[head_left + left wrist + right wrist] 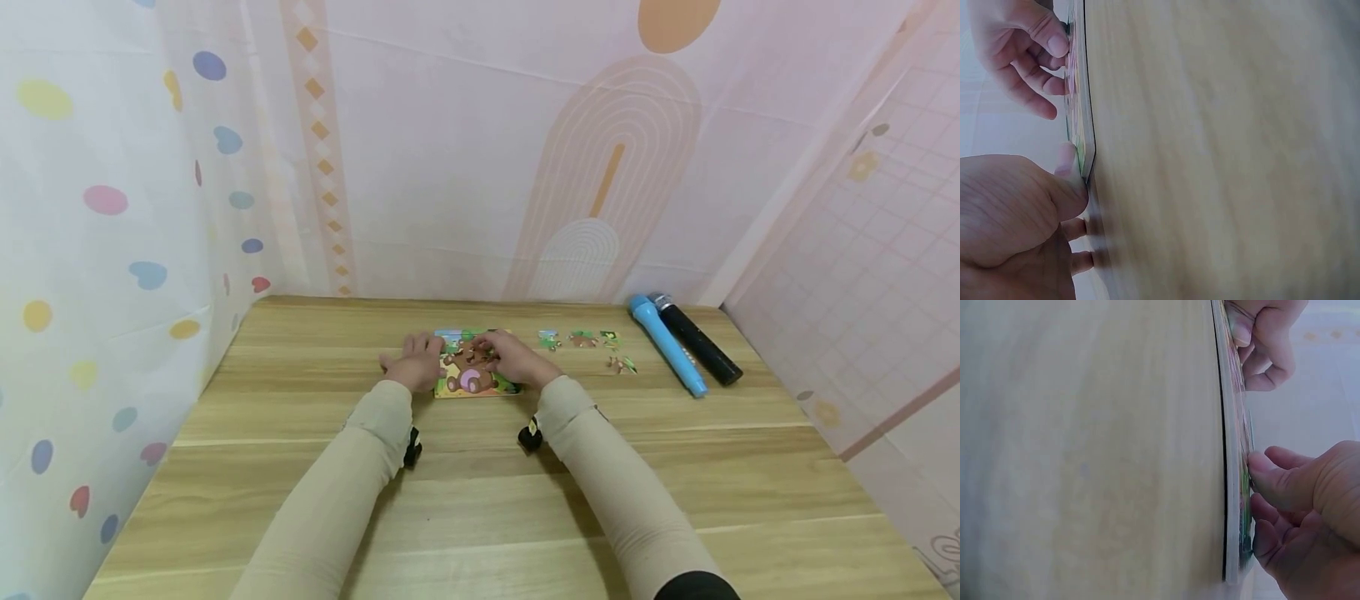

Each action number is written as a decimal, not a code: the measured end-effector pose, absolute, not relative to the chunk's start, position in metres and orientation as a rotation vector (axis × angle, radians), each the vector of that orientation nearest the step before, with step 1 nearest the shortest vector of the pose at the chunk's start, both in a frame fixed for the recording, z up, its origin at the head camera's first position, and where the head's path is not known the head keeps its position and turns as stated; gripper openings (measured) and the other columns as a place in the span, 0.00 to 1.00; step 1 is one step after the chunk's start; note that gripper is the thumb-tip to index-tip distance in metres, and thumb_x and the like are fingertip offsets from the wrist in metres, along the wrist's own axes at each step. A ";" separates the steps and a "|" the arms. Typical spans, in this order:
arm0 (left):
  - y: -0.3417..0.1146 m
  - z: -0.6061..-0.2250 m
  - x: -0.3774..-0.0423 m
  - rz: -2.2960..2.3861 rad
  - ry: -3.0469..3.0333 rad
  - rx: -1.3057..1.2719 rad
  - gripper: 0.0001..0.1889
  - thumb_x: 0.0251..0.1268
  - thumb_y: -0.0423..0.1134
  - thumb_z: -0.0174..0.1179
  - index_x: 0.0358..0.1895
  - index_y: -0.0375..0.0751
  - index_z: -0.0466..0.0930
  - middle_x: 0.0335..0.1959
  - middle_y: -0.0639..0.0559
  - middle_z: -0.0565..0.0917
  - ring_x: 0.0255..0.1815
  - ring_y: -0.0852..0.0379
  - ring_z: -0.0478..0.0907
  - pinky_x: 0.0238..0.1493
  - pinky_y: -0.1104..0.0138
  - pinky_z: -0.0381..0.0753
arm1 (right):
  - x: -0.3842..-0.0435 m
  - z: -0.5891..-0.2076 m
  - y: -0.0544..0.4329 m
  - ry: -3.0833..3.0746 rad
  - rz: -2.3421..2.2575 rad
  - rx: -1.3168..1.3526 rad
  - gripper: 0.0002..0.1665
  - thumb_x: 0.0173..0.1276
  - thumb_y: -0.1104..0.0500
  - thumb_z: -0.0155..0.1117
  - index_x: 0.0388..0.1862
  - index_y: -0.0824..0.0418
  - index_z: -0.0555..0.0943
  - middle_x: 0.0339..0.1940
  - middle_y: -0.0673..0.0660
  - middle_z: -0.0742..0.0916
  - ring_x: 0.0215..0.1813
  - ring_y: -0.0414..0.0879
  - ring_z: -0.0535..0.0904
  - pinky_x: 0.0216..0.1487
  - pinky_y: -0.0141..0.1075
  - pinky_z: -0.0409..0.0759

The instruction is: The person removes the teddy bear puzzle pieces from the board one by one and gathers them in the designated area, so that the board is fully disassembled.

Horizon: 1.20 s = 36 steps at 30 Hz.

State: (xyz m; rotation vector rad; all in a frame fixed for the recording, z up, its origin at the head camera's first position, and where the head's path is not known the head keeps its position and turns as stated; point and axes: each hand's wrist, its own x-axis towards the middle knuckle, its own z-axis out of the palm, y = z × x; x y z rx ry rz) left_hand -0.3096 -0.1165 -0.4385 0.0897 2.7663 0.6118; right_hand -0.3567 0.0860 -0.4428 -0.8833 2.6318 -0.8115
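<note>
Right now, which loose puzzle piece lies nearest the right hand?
The blue-and-green piece, leftmost in the head view; the other loose ones lie farther right.

Wood-grain table [472, 508], bear puzzle [468, 381], loose pieces [582, 339], two microphones [670, 347]

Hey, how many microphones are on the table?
2: the slim light blue microphone and, to its right, the black microphone with a silvery head, lying side by side near the far right corner of the wooden tabletop. None seem hidden.

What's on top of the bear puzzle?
The left hand touches the left edge of the bear puzzle; the right hand is over its right side. Parts beneath are hidden.
</note>
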 end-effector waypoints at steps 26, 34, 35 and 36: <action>-0.115 -0.438 -0.309 0.583 2.765 0.095 0.25 0.82 0.42 0.48 0.75 0.45 0.57 0.84 0.41 0.40 0.83 0.38 0.29 0.67 0.24 0.34 | -0.358 -0.441 0.086 2.680 -0.767 -0.898 0.26 0.72 0.72 0.61 0.68 0.70 0.71 0.61 0.63 0.80 0.62 0.54 0.77 0.63 0.44 0.77; -0.115 -0.436 -0.307 0.581 2.766 0.096 0.24 0.82 0.43 0.48 0.75 0.46 0.58 0.84 0.42 0.41 0.83 0.39 0.29 0.68 0.24 0.35 | -0.357 -0.439 0.085 2.690 -0.714 -0.898 0.25 0.74 0.72 0.60 0.69 0.71 0.71 0.62 0.64 0.80 0.65 0.55 0.76 0.66 0.45 0.75; -0.115 -0.436 -0.307 0.582 2.765 0.097 0.25 0.82 0.43 0.48 0.75 0.46 0.58 0.84 0.42 0.40 0.83 0.39 0.29 0.67 0.24 0.35 | -0.357 -0.439 0.085 2.685 -0.715 -0.898 0.26 0.74 0.72 0.59 0.69 0.71 0.71 0.63 0.64 0.80 0.66 0.55 0.76 0.66 0.46 0.75; -0.115 -0.436 -0.306 0.584 2.765 0.099 0.25 0.82 0.42 0.48 0.75 0.46 0.57 0.84 0.42 0.40 0.83 0.38 0.29 0.67 0.24 0.35 | -0.357 -0.438 0.086 2.682 -0.714 -0.901 0.25 0.74 0.72 0.59 0.69 0.71 0.71 0.63 0.64 0.80 0.66 0.55 0.76 0.66 0.46 0.75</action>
